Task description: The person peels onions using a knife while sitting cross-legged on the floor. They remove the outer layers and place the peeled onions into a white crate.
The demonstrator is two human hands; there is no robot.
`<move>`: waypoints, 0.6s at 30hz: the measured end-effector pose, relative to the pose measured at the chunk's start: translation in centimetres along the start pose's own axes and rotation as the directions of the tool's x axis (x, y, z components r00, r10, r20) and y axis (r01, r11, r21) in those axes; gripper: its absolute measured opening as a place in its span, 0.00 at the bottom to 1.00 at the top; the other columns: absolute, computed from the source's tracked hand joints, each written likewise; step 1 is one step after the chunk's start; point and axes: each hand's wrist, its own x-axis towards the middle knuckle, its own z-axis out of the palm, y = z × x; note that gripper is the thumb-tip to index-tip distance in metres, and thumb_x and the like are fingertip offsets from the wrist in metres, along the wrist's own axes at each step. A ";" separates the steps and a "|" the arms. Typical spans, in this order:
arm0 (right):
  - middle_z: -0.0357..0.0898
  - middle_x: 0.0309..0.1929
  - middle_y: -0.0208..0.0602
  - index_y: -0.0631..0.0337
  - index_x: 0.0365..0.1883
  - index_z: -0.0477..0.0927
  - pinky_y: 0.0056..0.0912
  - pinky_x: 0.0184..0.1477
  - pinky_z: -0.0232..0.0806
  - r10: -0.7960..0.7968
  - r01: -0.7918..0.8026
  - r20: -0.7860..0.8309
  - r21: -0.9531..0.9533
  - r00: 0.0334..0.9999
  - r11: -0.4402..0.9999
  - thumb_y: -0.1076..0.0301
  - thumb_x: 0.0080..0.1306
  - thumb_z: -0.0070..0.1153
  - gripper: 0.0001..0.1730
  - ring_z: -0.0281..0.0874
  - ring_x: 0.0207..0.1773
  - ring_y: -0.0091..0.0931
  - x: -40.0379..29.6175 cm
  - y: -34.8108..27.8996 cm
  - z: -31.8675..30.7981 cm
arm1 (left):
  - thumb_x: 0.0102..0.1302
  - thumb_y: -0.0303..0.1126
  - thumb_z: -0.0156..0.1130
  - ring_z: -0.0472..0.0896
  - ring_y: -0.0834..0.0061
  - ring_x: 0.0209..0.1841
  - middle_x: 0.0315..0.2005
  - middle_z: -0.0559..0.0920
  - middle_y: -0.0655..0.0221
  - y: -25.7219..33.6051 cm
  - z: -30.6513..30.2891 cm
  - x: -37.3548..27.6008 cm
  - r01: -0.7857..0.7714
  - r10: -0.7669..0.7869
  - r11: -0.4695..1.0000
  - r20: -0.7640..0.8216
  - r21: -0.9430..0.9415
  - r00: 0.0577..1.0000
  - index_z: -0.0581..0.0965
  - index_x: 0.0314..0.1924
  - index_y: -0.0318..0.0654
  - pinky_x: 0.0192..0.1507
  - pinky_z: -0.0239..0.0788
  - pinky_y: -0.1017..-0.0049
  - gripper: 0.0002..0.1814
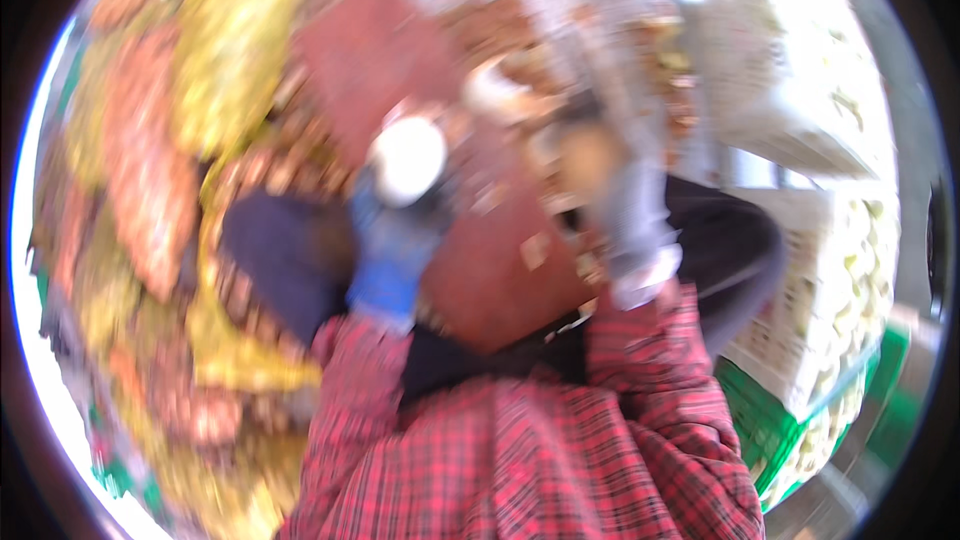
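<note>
My left hand [401,229], in a blue glove with a dark front, holds a round white vegetable [410,161], which looks like a peeled onion. It is above the left side of a reddish-brown board [495,270] lying between my legs. My right hand [634,202], in a pale grey glove, is over the board's right side and strongly blurred. A tan, rounded thing [592,154] shows at its fingers; whether the hand grips it cannot be told. Another white round vegetable [495,90] lies beyond the hands, near brown skins or vegetables [495,30].
Yellow mesh sacks [232,52] and a reddish sack [146,165] lie at the left, among many brown bulbs [255,172]. White crates [787,262] and a green crate [772,427] with pale round vegetables stand at the right. My bent knees [277,255] flank the board.
</note>
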 end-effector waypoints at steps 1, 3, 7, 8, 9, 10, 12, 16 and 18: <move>0.82 0.38 0.34 0.64 0.50 0.80 0.29 0.45 0.72 0.005 -0.005 -0.003 0.052 1.000 0.999 0.76 0.60 0.62 0.18 0.78 0.40 0.27 0.3 -0.8 -0.5 | 0.62 0.50 0.59 0.79 0.54 0.48 0.52 0.79 0.57 -0.5 0.5 -0.2 -0.052 0.054 0.998 -0.051 0.038 0.997 0.69 0.63 0.41 0.50 0.74 0.54 0.32; 0.80 0.36 0.29 0.63 0.53 0.77 0.27 0.41 0.71 0.175 -0.209 0.114 0.515 0.978 0.832 0.74 0.63 0.61 0.19 0.75 0.39 0.19 -0.6 -2.4 1.1 | 0.62 0.46 0.59 0.77 0.56 0.52 0.54 0.77 0.56 0.0 0.0 -0.8 -0.054 0.045 0.990 0.072 0.132 0.996 0.68 0.62 0.39 0.53 0.72 0.52 0.31; 0.82 0.40 0.28 0.66 0.51 0.78 0.20 0.44 0.71 0.423 -0.506 0.326 0.743 0.846 0.438 0.76 0.66 0.58 0.14 0.77 0.39 0.16 -0.1 -6.4 -2.6 | 0.63 0.43 0.60 0.75 0.53 0.56 0.55 0.75 0.55 -0.5 -1.6 0.1 -0.009 0.033 0.880 -0.043 0.475 0.999 0.68 0.61 0.38 0.55 0.71 0.50 0.30; 0.81 0.37 0.25 0.65 0.50 0.78 0.19 0.41 0.70 0.395 -0.393 0.211 0.794 0.894 0.464 0.74 0.66 0.58 0.14 0.75 0.38 0.15 -0.1 -6.1 -3.4 | 0.64 0.43 0.60 0.75 0.51 0.55 0.54 0.76 0.56 -1.4 -0.7 0.6 0.055 -0.026 0.852 -0.063 0.521 0.998 0.67 0.62 0.38 0.54 0.72 0.50 0.29; 0.80 0.35 0.22 0.64 0.50 0.79 0.18 0.38 0.69 0.357 -0.265 0.086 0.831 0.930 0.489 0.72 0.66 0.59 0.14 0.74 0.36 0.14 -0.1 -5.7 -4.0 | 0.64 0.42 0.60 0.76 0.50 0.55 0.54 0.76 0.56 -2.5 0.7 1.4 0.112 -0.083 0.815 -0.077 0.568 0.994 0.67 0.62 0.39 0.53 0.73 0.51 0.29; 0.80 0.36 0.23 0.64 0.50 0.78 0.18 0.40 0.69 0.378 -0.236 0.048 0.851 0.925 0.470 0.73 0.67 0.58 0.14 0.74 0.37 0.14 -0.2 -5.3 -4.6 | 0.64 0.40 0.60 0.77 0.48 0.53 0.53 0.76 0.58 -3.3 1.8 2.0 0.157 -0.149 0.795 -0.062 0.586 0.987 0.66 0.63 0.41 0.47 0.77 0.54 0.28; 0.80 0.36 0.25 0.64 0.51 0.77 0.19 0.40 0.70 0.462 -0.372 0.198 0.869 0.864 0.325 0.73 0.68 0.56 0.14 0.75 0.36 0.14 0.3 -6.7 -7.3 | 0.65 0.38 0.59 0.79 0.56 0.51 0.49 0.78 0.61 -4.8 4.1 3.6 0.132 -0.157 0.745 -0.020 0.654 0.987 0.66 0.64 0.44 0.39 0.80 0.61 0.28; 0.79 0.37 0.28 0.65 0.53 0.76 0.17 0.33 0.67 0.384 -0.323 0.202 0.903 0.901 0.282 0.72 0.70 0.52 0.14 0.72 0.30 0.13 -0.4 -6.4 -9.9 | 0.65 0.37 0.58 0.80 0.65 0.49 0.50 0.78 0.63 -6.8 6.3 10.9 -0.079 -0.281 0.352 0.186 0.933 0.941 0.64 0.65 0.45 0.45 0.78 0.64 0.29; 0.80 0.37 0.28 0.65 0.54 0.76 0.17 0.28 0.65 0.410 -0.238 0.130 0.945 0.903 0.223 0.71 0.71 0.51 0.14 0.71 0.27 0.13 -0.4 -5.5 -10.8 | 0.66 0.39 0.57 0.79 0.66 0.50 0.53 0.76 0.61 -11.7 13.5 11.7 0.125 -0.370 0.595 0.132 0.794 0.919 0.63 0.66 0.42 0.51 0.76 0.64 0.30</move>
